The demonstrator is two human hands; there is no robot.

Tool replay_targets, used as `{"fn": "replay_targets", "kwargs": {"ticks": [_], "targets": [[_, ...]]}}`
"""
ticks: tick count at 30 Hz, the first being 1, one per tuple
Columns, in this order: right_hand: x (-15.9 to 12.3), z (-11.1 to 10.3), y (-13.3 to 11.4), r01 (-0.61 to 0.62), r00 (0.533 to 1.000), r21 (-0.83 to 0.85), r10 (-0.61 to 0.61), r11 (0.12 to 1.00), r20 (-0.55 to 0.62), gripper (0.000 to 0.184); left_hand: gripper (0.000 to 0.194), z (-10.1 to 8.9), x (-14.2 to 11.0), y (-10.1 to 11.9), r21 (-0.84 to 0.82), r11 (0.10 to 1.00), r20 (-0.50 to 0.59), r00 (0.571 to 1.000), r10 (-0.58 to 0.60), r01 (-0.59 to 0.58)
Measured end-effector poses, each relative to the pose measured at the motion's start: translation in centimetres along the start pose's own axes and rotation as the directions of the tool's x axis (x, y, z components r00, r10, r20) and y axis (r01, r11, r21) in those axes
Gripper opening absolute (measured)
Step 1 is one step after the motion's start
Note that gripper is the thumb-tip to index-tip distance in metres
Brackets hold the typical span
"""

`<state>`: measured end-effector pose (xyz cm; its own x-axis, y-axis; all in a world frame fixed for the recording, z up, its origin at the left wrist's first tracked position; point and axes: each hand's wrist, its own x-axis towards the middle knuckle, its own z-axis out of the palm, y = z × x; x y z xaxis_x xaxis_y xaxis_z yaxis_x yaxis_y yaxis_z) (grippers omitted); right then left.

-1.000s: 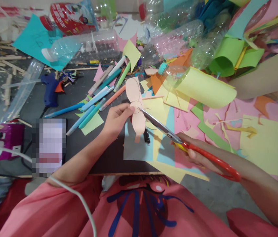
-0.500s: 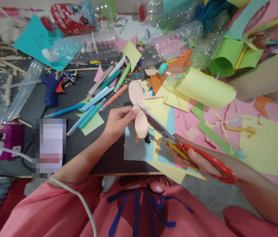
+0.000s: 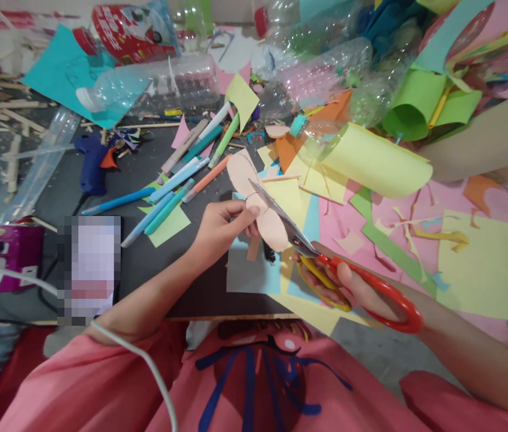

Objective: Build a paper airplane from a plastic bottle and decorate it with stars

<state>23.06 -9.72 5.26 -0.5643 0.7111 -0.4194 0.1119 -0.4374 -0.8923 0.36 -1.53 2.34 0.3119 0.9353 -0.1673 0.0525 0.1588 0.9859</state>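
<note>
My left hand (image 3: 220, 228) pinches a peach paper cut-out (image 3: 258, 201) with rounded lobes, holding it above the dark board (image 3: 200, 288). My right hand (image 3: 348, 282) grips red-handled scissors (image 3: 348, 276), fingers through the loops. The blades cross the cut-out at its narrow middle, right beside my left fingertips. A small peach offcut (image 3: 253, 248) lies on the blue paper just below.
Coloured markers (image 3: 177, 180) lie fanned out behind my left hand. A blue glue gun (image 3: 90, 159) sits at the left. Clear plastic bottles (image 3: 164, 84) and rolled yellow paper (image 3: 371, 159) crowd the back. Paper sheets and scraps cover the right side. A purple box (image 3: 8, 255) stands far left.
My left hand has turned the cut-out so it tilts left. The scissors have moved left and pushed further along the paper. A peach strip at the cut-out's bottom has come off.
</note>
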Motion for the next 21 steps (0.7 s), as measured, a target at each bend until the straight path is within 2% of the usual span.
{"fn": "replay_targets", "kwargs": {"ticks": [3,7,15,21], "targets": [[0.4,0.4,-0.1,-0.045,0.999,0.094,0.042,0.995,0.031,0.064,0.049,0.0,0.0,-0.1,-0.011,1.0,0.019,0.999,-0.026,0.027],[0.5,0.5,0.3,-0.066,0.997,0.112,0.063,0.992,0.035,0.069,0.046,0.1,-0.1,-0.3,-0.033,0.997,0.055,0.996,-0.067,0.069],[0.3,0.5,2.6,0.025,1.0,0.166,-0.028,0.986,0.012,0.056,0.044,0.5,-0.2,-0.5,-0.131,0.982,0.08,0.989,-0.124,0.134],[0.2,0.6,2.9,0.058,0.998,0.129,-0.055,0.99,-0.028,0.056,0.045,0.6,-0.1,-0.3,-0.184,0.968,0.091,0.983,-0.157,0.172]]}}
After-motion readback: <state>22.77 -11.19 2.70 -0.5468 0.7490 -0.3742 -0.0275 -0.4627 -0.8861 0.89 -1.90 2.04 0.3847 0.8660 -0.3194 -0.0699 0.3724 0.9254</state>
